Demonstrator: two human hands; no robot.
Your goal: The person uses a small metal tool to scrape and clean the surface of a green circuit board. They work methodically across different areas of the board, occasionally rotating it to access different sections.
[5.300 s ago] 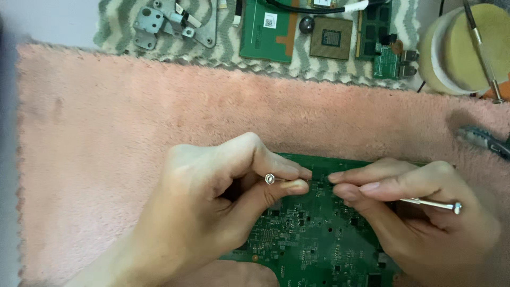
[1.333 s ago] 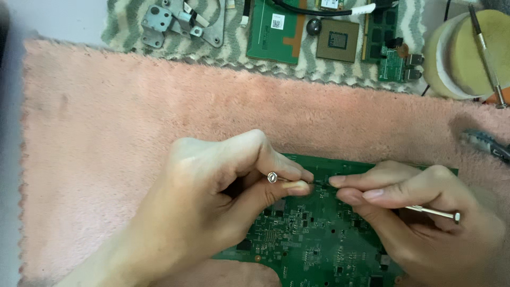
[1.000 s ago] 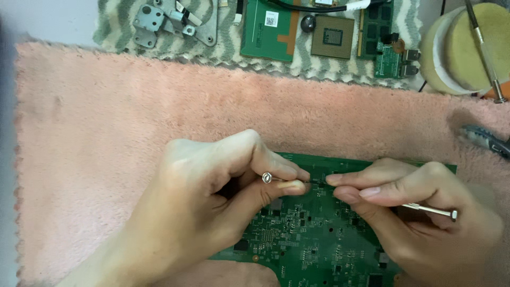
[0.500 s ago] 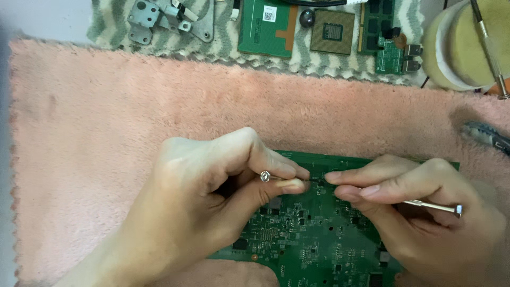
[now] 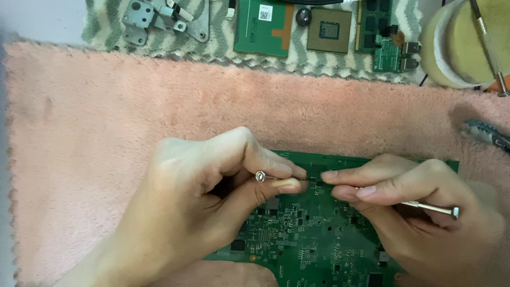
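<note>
Head view, looking down: left hand (image 5: pixel 196 212) resting on a green circuit board (image 5: pixel 308 242), thumb and forefinger pressed together around a thin metal tool (image 5: pixel 264 176) with a small hexagonal end showing just above the thumb. Right hand (image 5: pixel 419 212) opposite, fingertips pinching a slim metal screwdriver (image 5: pixel 433 207), its blunt silver end sticking out past the knuckles to the right. Fingertips of both hands nearly meeting over the upper edge of the board; tips of both tools hidden beneath the fingers, so contact with the board impossible to tell. Circuit board lying flat on a pink fluffy towel (image 5: pixel 133 106), lower part running out of frame, left part covered by the left hand. Beyond the towel, on a grey-and-white zigzag cloth (image 5: pixel 223 45): a grey metal bracket (image 5: pixel 164 18), a smaller green board (image 5: pixel 263 26), a square processor chip (image 5: pixel 329 30) and a memory module (image 5: pixel 374 24). Roll of pale tape (image 5: pixel 462 45) at top right, a second screwdriver (image 5: pixel 486 40) lying across it. Dark blue tool handle (image 5: pixel 486 133) on the towel near the right edge.
</note>
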